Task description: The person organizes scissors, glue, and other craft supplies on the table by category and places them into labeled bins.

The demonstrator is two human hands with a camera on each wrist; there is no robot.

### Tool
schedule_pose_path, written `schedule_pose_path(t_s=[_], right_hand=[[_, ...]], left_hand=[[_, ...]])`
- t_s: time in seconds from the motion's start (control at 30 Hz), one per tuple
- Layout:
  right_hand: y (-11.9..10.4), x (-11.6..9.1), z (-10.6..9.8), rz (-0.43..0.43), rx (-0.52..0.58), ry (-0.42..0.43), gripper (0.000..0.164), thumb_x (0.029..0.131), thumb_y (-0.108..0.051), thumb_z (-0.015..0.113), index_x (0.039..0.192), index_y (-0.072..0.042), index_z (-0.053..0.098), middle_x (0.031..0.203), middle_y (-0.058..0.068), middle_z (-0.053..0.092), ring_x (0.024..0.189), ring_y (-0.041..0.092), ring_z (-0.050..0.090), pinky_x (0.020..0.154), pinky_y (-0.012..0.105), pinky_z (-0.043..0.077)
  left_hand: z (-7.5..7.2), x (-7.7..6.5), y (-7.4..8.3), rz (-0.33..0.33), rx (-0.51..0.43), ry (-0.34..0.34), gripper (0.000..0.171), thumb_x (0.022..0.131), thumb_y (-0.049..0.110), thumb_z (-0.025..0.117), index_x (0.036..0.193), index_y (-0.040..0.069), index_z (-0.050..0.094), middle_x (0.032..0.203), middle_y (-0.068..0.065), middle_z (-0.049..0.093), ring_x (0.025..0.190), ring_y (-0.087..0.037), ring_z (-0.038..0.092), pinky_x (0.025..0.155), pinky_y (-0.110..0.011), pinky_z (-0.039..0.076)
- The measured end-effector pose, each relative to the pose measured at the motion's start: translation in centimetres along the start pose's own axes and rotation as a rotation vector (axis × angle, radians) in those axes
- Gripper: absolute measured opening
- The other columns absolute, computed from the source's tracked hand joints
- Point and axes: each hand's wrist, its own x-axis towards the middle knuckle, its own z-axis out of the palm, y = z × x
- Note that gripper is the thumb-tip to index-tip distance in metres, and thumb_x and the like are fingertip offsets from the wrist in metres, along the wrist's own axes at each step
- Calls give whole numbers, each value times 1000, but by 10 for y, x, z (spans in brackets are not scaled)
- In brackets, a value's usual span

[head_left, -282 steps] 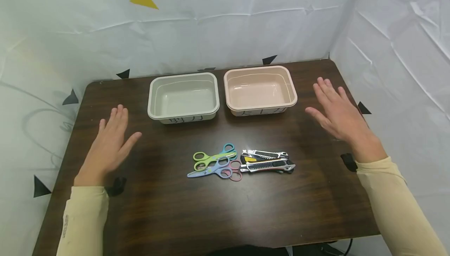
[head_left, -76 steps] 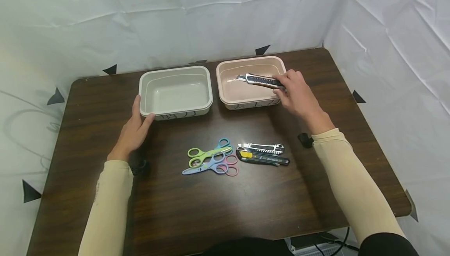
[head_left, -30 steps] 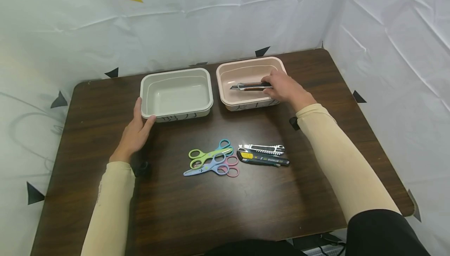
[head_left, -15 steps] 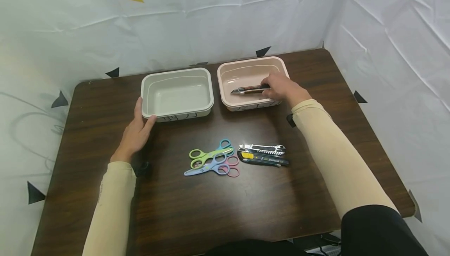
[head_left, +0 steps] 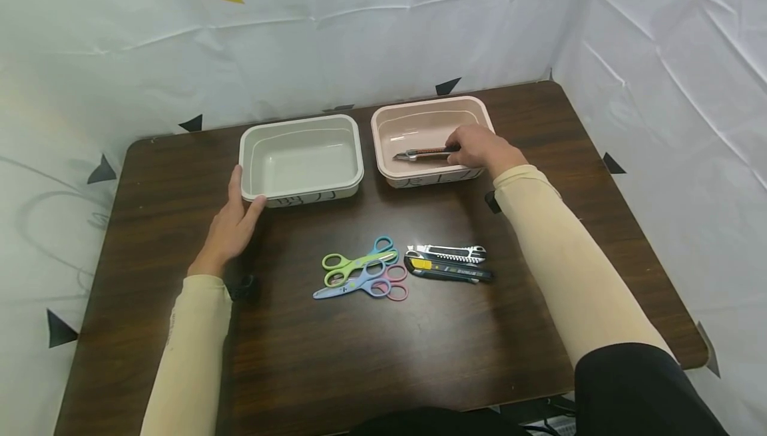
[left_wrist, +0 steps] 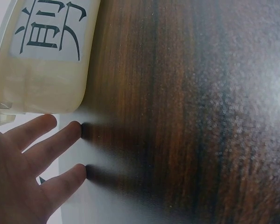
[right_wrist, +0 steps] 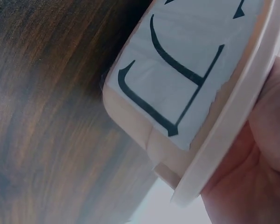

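My right hand (head_left: 479,146) reaches over the front right rim of the pink container (head_left: 383,123) and pinches the rear end of a utility knife (head_left: 422,153). The knife lies low inside, its metal tip pointing left; my fingers hide its back end. In the right wrist view, the palm is beside the container's rim. My left hand (head_left: 228,226) rests at the front left corner of the pale green container (head_left: 247,156), thumb at the front rim and fingers extended along the left side. In the left wrist view, extended fingers (left_wrist: 53,144) reach down near the tabletop.
Several scissors (head_left: 362,283) in green, blue and pink lie overlapping mid-table (head_left: 359,369). Right of them lie more utility knives, a silver-and-black one (head_left: 449,253) and a black one with a yellow part (head_left: 449,269). White sheeting (head_left: 371,43) stands behind the table.
Both hands were held open and apart at first. My right hand has taken a utility knife from the pile and lowered it into the pink container; my left hand has moved to the green container.
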Motion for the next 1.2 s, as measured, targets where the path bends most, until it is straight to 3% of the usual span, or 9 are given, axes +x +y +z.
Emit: schedule_pose_path(t_s=[0.53, 0.9, 1.2], right_hand=[[0, 2, 3, 139, 30, 22, 30, 80, -15, 71, 109, -8, 72, 108, 9, 68, 94, 25, 57, 90, 44, 44], [2, 1, 4, 187, 29, 39, 29, 80, -13, 72, 109, -9, 72, 101, 9, 69, 88, 26, 57, 84, 44, 45], [3, 0, 4, 186, 34, 29, 37, 81, -14, 72, 117, -7, 68, 112, 12, 67, 95, 28, 57, 88, 46, 45]], left_hand=[[2, -1, 1, 8, -1, 10, 77, 96, 61, 35, 149, 41, -17, 155, -21, 23, 128, -50, 39, 98, -68, 28], [3, 2, 4, 24, -9, 14, 77, 96, 60, 35, 150, 39, -16, 156, -19, 22, 129, -49, 37, 99, -67, 27], [3, 2, 4, 14, -12, 10, 77, 96, 61, 35, 149, 40, -18, 156, -19, 21, 130, -49, 36, 100, -67, 26]])
